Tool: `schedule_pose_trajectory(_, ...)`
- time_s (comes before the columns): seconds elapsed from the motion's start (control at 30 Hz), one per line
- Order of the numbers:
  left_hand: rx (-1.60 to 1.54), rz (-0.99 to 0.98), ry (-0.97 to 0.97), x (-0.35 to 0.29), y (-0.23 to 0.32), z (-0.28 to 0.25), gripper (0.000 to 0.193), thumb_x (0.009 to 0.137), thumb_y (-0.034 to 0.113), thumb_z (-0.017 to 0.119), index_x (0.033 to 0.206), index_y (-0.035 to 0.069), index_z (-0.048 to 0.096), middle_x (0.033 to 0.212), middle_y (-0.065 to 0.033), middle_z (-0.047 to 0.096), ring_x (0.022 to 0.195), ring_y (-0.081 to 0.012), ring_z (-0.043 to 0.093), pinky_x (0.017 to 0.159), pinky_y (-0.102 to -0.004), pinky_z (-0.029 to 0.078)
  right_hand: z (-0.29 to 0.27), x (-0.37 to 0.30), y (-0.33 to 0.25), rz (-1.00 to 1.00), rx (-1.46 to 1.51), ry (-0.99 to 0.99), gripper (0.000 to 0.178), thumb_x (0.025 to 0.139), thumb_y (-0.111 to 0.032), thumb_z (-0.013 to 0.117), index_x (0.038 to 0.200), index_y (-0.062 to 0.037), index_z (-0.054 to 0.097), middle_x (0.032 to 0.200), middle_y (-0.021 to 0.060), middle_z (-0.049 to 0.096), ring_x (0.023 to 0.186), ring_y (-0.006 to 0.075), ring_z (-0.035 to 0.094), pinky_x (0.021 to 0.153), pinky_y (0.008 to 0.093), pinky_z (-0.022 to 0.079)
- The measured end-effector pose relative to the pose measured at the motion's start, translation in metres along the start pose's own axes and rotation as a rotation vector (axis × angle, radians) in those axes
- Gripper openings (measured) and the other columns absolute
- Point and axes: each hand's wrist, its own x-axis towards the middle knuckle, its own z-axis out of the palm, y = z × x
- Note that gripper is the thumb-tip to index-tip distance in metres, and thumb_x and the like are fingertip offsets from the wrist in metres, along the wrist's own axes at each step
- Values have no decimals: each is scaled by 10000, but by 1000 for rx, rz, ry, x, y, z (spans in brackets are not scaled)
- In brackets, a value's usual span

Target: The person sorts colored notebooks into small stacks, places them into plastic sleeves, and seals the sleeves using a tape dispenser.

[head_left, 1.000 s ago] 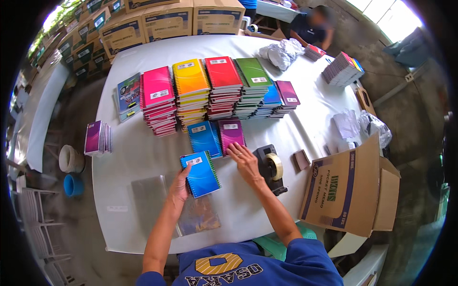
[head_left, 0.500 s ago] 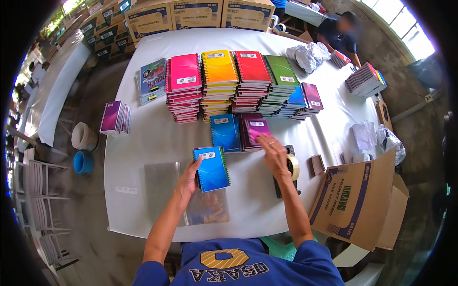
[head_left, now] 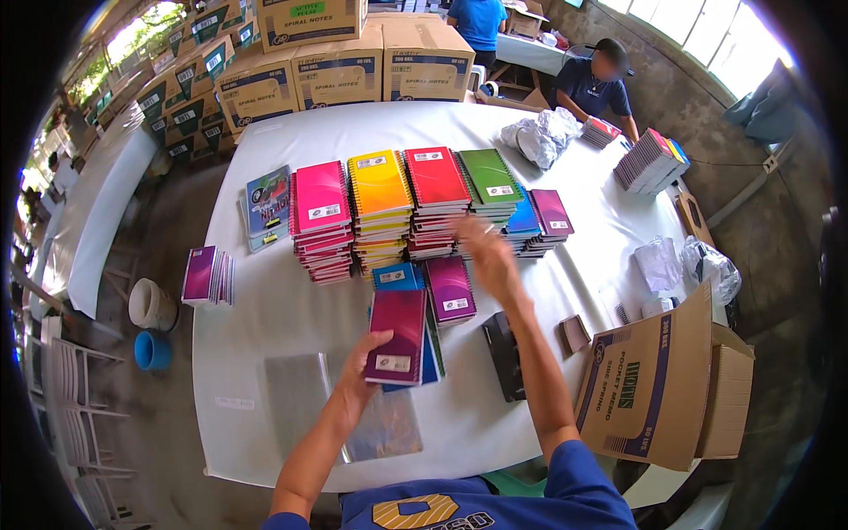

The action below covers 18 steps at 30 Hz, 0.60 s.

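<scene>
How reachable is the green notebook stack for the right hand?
Likely yes: the right hand looks empty, though blurred, and nothing lies on top of the green notebook stack.

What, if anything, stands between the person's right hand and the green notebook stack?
Nothing visible does. The right hand, blurred, shows in front of the lower parts of the green notebook stack and the red notebook stack beside it; whether it touches either cannot be told.

From here: purple notebook (head_left: pixel 397 331) held closed, cover up, label at near end. Blue notebook (head_left: pixel 430 366) under it, mostly hidden, sticking out right, green strip (head_left: pixel 437 345) along its right edge.
</scene>
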Motion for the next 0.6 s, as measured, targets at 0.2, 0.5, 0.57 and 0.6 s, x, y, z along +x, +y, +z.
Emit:
schedule_pose_trajectory(0.2, 55, 205, 54, 48, 12, 32, 517, 818, 277, 772, 1216, 57, 528, 1071, -82, 646, 912, -175, 668, 775, -331, 572, -42, 30, 86, -103, -756, 146, 368, 824, 42, 614, 1159, -96, 678, 1211, 99, 656, 1158, 221, 606, 1063, 403, 424)
schedule_pose_trajectory(0.5, -1, 58, -143, 64, 9, 21, 812, 895, 706, 395, 1396, 68, 426, 1287, -116, 573, 1153, -223, 582, 977, -372, 484, -80, 43, -26, -275, 417, -119, 364, 629, 187, 516, 891, 25, 709, 978, 134, 716, 1122, 334, 628, 1046, 478, 429)
schedule_pose_trajectory(0.57, -58, 43, -203, 63, 8, 16, 795, 909, 688, 400, 1393, 58, 428, 1293, -120, 572, 1148, -220, 586, 974, -369, 487, -52, 49, -32, -227, 530, -399, 401, 607, 203, 534, 914, 13, 708, 1018, 113, 717, 1172, 318, 597, 1022, 416, 458)
schedule_pose_trajectory(0.6, -118, 32, -262, 62, 8, 15, 778, 923, 669, 406, 1391, 48, 430, 1298, -124, 571, 1142, -216, 590, 972, -366, 490, -34, 52, -33, -262, 390, -437, 383, 617, 190, 557, 922, 12, 705, 1033, 93, 715, 1185, 289, 589, 1014, 381, 463)
